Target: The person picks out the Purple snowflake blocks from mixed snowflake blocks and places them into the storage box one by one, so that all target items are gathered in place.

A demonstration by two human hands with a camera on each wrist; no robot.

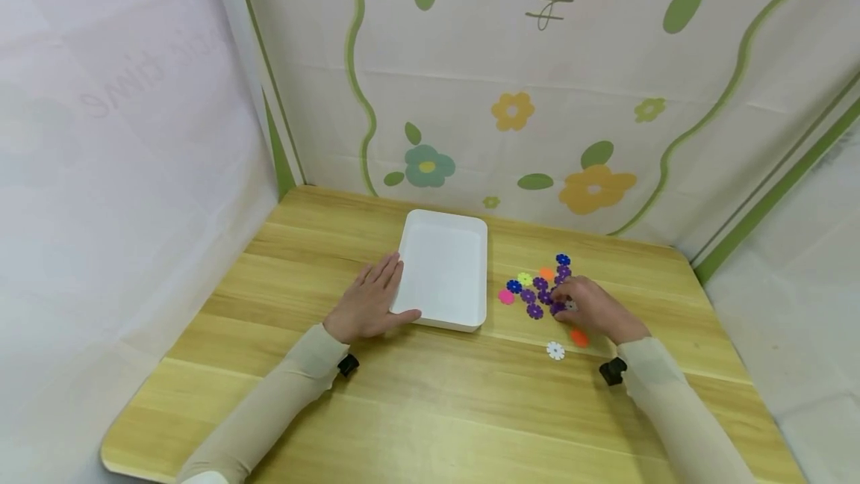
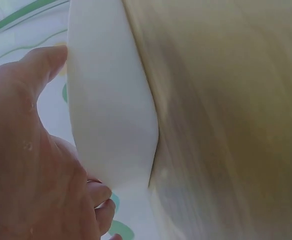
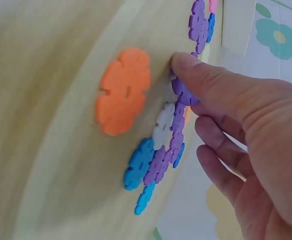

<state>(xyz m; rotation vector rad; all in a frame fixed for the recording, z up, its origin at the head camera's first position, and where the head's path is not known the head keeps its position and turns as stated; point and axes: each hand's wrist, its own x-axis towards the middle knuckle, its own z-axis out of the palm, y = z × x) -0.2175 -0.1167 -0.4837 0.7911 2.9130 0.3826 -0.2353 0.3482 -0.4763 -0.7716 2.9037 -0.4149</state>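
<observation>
A white rectangular tray [image 1: 443, 267] stands on the table, and my left hand [image 1: 368, 301] rests against its left side. Fingers lie straight along the rim, with the thumb spread at the near corner; the left wrist view shows the tray's outer wall [image 2: 106, 100] beside the thumb. To the right of the tray, my right hand [image 1: 594, 308] reaches into a loose group of flower-shaped plastic discs. Its thumb and index finger pinch a purple disc [image 3: 182, 90]. Close by lie an orange disc [image 3: 123, 92], a white disc [image 3: 163, 125] and a blue disc [image 3: 139, 164].
Several more purple discs [image 1: 534, 311], a pink disc [image 1: 506, 296] and a yellow disc [image 1: 525, 278] lie between the tray and the right hand. Nearer the front is another white disc [image 1: 555, 350]. A flowered cloth [image 1: 470, 148] hangs behind the wooden table [image 1: 430, 409].
</observation>
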